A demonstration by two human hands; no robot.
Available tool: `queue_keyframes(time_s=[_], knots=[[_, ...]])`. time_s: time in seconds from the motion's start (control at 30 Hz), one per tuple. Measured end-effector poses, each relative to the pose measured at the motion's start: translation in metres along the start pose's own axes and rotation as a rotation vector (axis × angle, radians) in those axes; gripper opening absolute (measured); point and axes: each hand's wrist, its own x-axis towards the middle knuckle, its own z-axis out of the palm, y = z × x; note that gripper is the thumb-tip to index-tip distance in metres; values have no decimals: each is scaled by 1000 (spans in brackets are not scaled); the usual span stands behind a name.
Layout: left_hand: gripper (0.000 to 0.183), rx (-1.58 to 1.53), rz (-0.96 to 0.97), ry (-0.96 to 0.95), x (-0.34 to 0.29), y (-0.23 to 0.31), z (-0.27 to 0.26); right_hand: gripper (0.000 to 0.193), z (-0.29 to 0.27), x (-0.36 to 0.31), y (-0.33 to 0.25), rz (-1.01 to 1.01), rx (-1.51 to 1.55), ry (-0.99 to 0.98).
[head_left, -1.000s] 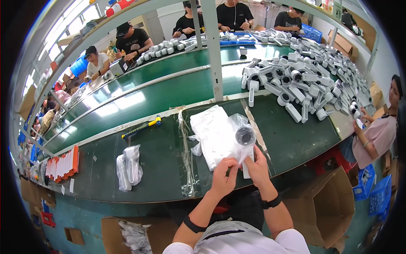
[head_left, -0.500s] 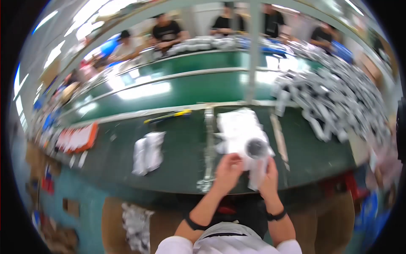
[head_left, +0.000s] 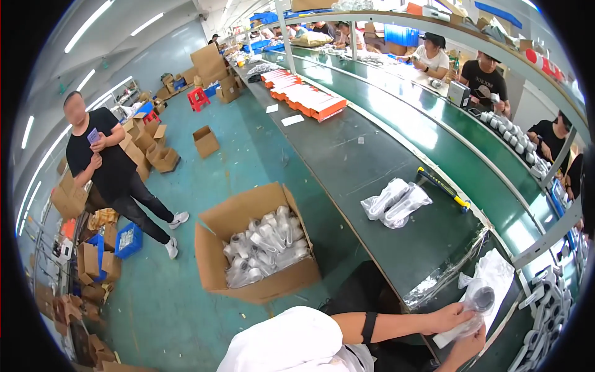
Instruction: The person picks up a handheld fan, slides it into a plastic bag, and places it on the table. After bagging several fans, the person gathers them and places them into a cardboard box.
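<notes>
At the lower right, both of my hands are on a handheld device (head_left: 482, 300) with a round dark-grey head, in a clear plastic bag. My left hand (head_left: 453, 317) is closed at the side of the bag, just below the head. Lower down, my right hand (head_left: 466, 348) grips the bagged handle, its fingers partly hidden. Beneath lies a stack of white plastic bags (head_left: 498, 270) on the dark green workbench. Two bagged devices (head_left: 396, 202) rest side by side farther left, near a yellow-and-black tool (head_left: 444, 188) with a long handle.
An open cardboard box (head_left: 209, 251) of bagged devices stands on the floor left of the bench (head_left: 322, 146). Orange-and-white boxes (head_left: 304, 94) line the bench's far part. Loose grey devices (head_left: 545, 316) are heaped at right. A person (head_left: 108, 155) stands at left; others sit across the green conveyor (head_left: 403, 124).
My view has swung to the left, bringing the floor, the cardboard box and a standing person into sight. Both hands remain at the bagged device above the white bags.
</notes>
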Motion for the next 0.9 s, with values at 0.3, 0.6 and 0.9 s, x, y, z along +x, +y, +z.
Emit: queue_keyframes(time_s=[0.3, 0.6, 0.9], knots=[[31, -528, -272, 109, -3, 44, -26, 12, 17, -26, -27, -381, -226, 197], [32, -467, -247, 137, -1, 41, -29, 16, 28, -52, -17, -174, 374, 381], [38, -536, -159, 134, -5, 49, -32, 61, 37, -47, -37, -2, 537, 68]])
